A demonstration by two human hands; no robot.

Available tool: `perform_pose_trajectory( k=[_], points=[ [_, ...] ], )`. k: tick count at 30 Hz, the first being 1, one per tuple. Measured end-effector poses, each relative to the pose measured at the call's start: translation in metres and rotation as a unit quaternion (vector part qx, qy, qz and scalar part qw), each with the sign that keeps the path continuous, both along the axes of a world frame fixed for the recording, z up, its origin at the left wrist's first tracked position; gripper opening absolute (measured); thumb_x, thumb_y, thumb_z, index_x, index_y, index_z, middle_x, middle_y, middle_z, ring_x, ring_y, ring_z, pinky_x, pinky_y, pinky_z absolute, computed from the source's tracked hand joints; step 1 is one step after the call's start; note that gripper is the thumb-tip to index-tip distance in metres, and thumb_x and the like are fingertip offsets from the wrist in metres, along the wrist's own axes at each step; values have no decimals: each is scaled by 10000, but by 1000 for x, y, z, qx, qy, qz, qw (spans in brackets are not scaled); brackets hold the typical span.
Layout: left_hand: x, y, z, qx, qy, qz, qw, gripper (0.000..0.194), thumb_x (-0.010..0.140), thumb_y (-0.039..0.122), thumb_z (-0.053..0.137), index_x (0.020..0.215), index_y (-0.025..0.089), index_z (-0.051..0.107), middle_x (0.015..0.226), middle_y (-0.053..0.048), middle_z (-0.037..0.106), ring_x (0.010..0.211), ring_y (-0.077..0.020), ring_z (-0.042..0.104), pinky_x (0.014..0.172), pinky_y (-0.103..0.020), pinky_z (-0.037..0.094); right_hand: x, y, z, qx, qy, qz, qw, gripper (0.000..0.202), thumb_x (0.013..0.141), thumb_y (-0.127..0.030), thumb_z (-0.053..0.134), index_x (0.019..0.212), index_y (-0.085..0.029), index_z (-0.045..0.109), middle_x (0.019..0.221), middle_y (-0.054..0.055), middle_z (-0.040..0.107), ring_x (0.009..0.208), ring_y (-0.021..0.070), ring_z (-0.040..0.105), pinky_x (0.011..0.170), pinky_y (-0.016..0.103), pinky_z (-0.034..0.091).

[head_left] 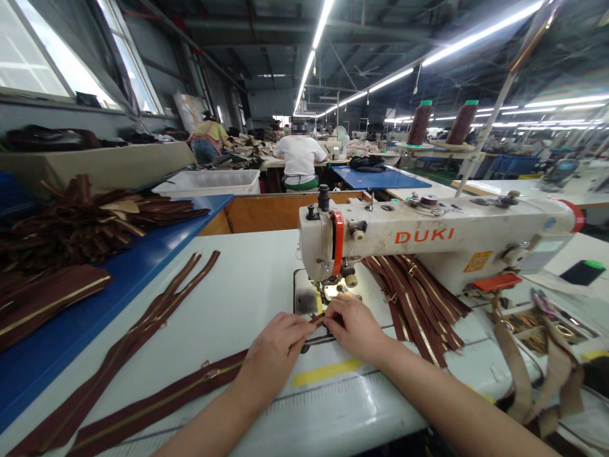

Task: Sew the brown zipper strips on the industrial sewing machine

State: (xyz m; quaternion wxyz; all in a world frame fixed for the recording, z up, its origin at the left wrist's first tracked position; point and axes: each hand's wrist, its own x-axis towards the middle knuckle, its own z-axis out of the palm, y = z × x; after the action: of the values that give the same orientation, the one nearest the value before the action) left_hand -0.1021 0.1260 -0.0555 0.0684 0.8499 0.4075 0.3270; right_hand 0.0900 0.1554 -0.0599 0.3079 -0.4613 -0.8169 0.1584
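Zipper strip (171, 398) pinched in both grips in front of the needle

My left grip (276, 349) is closed, thumb and fingers pressed on the brown zipper strip's end, and my right grip (353, 325) pinches that same end from the other side, the fingertips nearly meeting. The strip trails from under my left grip towards the near left of the pale counter (252, 270), brass teeth showing along its middle and a metal puller (212, 374) lying on it. My hands are just in front of the needle area of the sewing machine (380, 235), marked DUKI; the detail at my fingertips is too small to make out.

Another long brown strip (118, 355) lies farther left, its far end split in two. Right of the needle, a fan of brown strips (419, 304) with brass teeth spreads over the counter, partly behind my right forearm. Yellow tape (326, 372) is stuck in front of my hands. Farther right sit a tray (542, 327) of small metal parts and some hanging beige bands (511, 374). Brown strips (71, 222) are heaped on the blue counter (147, 266) to my left. Beyond the machine, a person in a white top (301, 157) sits facing away
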Motion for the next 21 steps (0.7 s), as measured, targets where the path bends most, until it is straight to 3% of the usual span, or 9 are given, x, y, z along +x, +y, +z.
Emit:
perform_pose_trajectory(
  k=[7,12,17,21],
  points=[
    [3,-3,1,63,134,-1,989,290,833,39,492,1029,188,644,944,-48,646,862,-196,573,779,-337,538,0,1,0,-2,-11,1,1000,81,793,-121,559,742,-166,602,759,21,569,781,163,517,696,260,363],
    [2,-3,-1,73,173,-2,982,308,834,27,470,1052,181,623,973,-58,635,870,-204,572,791,-360,537,-1,-1,0,-5,-11,-4,1000,73,791,-126,556,754,-167,603,775,24,567,791,164,519,709,261,367],
    [3,-3,-2,55,178,-2,982,305,839,31,447,1053,168,615,966,-67,625,876,-213,563,800,-373,524,-3,-2,3,-8,-31,-14,999,75,801,-136,550,771,-167,611,787,28,573,799,169,519,715,267,366],
    [10,-5,9,-5,187,12,982,274,847,57,437,1007,168,630,936,-65,614,891,-216,565,824,-374,503,-3,-1,7,-11,-54,-29,998,81,813,-150,552,790,-169,627,809,35,580,820,177,512,727,274,360]
  ],
)
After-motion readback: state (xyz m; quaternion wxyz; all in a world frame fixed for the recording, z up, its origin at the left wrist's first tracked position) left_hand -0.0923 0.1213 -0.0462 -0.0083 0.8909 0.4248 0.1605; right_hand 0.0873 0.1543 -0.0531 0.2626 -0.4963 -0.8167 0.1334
